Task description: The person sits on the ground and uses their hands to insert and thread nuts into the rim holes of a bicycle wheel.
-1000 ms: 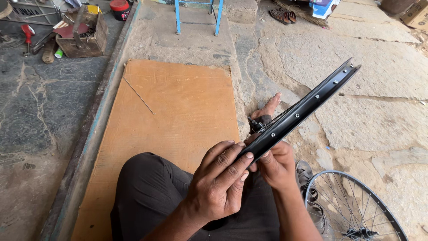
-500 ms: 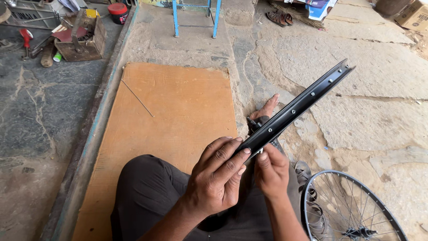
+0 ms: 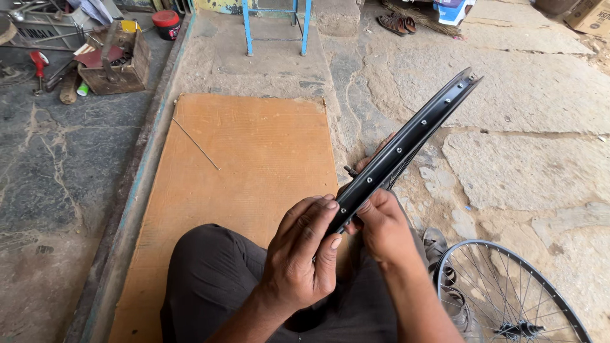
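Note:
A black bicycle wheel rim [image 3: 406,143] with a row of spoke holes stands on edge in front of me, seen edge-on, slanting up to the right. My left hand [image 3: 304,254] grips its near end from the left, fingers wrapped over the rim. My right hand [image 3: 380,225] pinches the rim from the right at the same spot, thumb and fingers at a spoke hole. Thin spokes show behind the rim. My foot [image 3: 372,159] rests behind it.
I sit on an orange board [image 3: 254,152] with a loose spoke [image 3: 196,144] lying on it. A spoked silver wheel [image 3: 508,295] lies at lower right on stone paving. A wooden tool box [image 3: 117,60], blue stool legs [image 3: 276,25] and sandals [image 3: 397,24] stand farther off.
The rim has shifted slightly leftward and my hands have adjusted their hold on its near end; my right fingers have moved up to the rim edge.

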